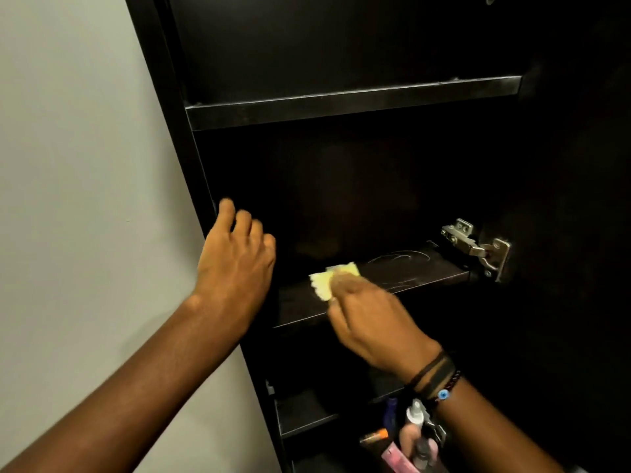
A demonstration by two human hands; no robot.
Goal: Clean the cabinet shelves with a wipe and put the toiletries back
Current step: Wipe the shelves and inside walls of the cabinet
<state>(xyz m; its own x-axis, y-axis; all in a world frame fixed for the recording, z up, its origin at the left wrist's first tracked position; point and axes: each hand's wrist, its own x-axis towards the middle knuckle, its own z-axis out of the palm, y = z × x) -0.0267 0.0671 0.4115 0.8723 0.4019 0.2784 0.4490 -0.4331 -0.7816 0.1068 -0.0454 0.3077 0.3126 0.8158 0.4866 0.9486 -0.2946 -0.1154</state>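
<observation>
We face a dark cabinet point(341, 46) beside a pale wall point(68, 131). Our left hand point(235, 264) rests at its left edge, fingers loosely curled, holding nothing. Our right hand point(368, 319) presses a yellow wipe point(324, 279) onto the middle shelf point(409, 271), fingers closed over it. Toiletries point(409, 435) crowd a lower shelf. A metal hinge point(478, 247) sits at the right.

The cabinet point(341, 182) is very dark inside, the wall point(85, 165) at nine o'clock is brighter, the right hand point(372, 319) looks blurry, and straight edges lean near the sides.
</observation>
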